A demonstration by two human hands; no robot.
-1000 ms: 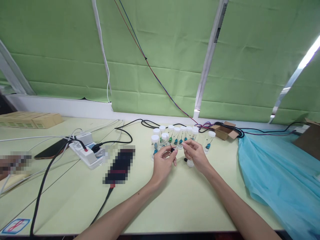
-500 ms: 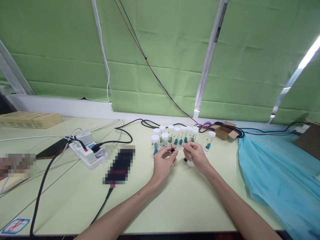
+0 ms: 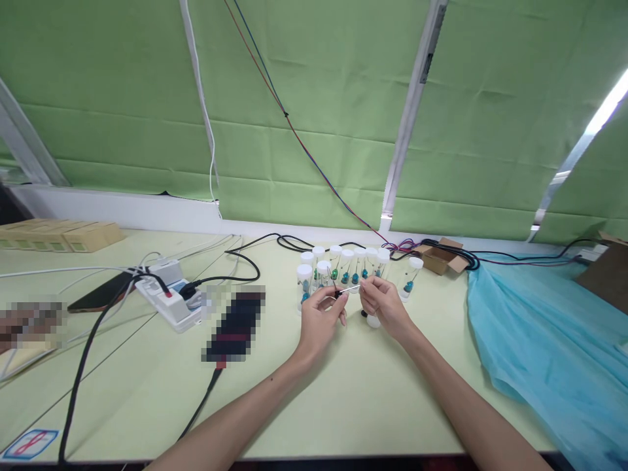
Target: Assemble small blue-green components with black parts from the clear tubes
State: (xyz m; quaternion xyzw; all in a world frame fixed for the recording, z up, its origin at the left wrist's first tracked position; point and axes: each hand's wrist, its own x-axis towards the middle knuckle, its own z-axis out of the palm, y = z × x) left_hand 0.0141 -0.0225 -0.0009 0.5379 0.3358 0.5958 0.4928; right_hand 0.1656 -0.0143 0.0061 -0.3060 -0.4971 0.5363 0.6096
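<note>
My left hand is closed in a pinch on a small black piece with a thin dark wire sticking up from it. A thin, pale, shiny rod runs from that piece to the fingertips of my right hand, which pinches its other end. Just behind my hands stand several clear vials with white caps, each with blue or green bits and thin wires inside. Below my right fingers lies a white cap, with a small black bit beside it, both partly hidden.
To the left are a white power strip with black plugs, a blurred phone-like device on a cable, and a dark phone. A small open carton and a turquoise sheet lie right. Cartons line the far left.
The thin rod between my hands now shows as a straight bright line. My fingers have shifted only slightly, and the vials have not moved.
</note>
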